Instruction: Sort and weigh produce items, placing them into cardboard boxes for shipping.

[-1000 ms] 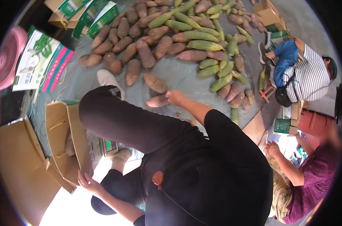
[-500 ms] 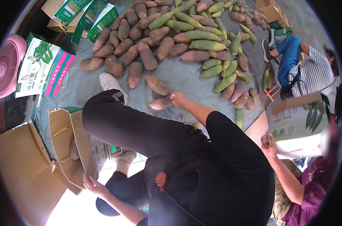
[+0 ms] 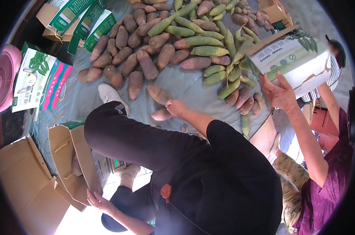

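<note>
Right hand [image 3: 176,108]: fingers closed on sweet potato [image 3: 162,114] (long axis leftward). Left hand [image 3: 100,201]: spread against carton [image 3: 73,156].

Reddish-brown sweet potatoes [image 3: 148,64] and green shoots [image 3: 207,40] on a grey sheet [image 3: 185,88]; white-and-green printed box [image 3: 293,58]; pink fan [image 3: 3,78].

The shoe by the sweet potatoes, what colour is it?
White: the shoe shows best in the head view, beside the brown sweet potatoes.

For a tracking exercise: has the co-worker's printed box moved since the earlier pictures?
Yes. The box has moved up-picture along the right edge of the green shoots, from the pile's lower end toward its top.
</note>
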`<state>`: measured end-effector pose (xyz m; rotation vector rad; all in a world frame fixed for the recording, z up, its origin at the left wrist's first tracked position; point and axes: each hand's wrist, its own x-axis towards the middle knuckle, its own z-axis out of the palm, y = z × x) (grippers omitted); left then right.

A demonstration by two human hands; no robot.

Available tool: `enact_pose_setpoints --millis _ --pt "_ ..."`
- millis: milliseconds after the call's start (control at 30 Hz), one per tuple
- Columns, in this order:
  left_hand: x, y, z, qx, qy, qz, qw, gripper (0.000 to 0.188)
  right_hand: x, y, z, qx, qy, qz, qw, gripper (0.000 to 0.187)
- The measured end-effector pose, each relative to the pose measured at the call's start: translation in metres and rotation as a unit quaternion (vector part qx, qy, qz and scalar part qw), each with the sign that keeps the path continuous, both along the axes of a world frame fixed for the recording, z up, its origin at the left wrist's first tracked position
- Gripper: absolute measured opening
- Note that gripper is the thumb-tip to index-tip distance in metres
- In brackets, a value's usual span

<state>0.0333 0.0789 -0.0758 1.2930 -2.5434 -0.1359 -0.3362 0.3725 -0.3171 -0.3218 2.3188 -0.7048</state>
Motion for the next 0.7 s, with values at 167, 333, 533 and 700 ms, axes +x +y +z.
enact_pose_setpoints --millis 167,333,533,700 --pt "0.008 -0.003 -0.003 0.003 -0.005 0.011 1.0 0.03 0.006 -0.011 0.005 -0.017 -0.024 0.001 1.0 0.017" --pt "0.011 -0.004 -0.007 -0.001 0.017 0.003 1.0 0.029 0.007 -0.013 0.008 -0.025 -0.021 0.001 0.999 0.017" --pt "0.015 -0.006 -0.007 -0.002 0.037 0.001 0.999 0.027 0.008 -0.019 0.014 -0.022 -0.017 0.019 0.999 0.018" --pt "0.014 -0.007 -0.007 -0.016 0.03 -0.011 0.999 0.027 0.011 -0.018 0.012 -0.035 -0.003 0.023 0.999 0.019"
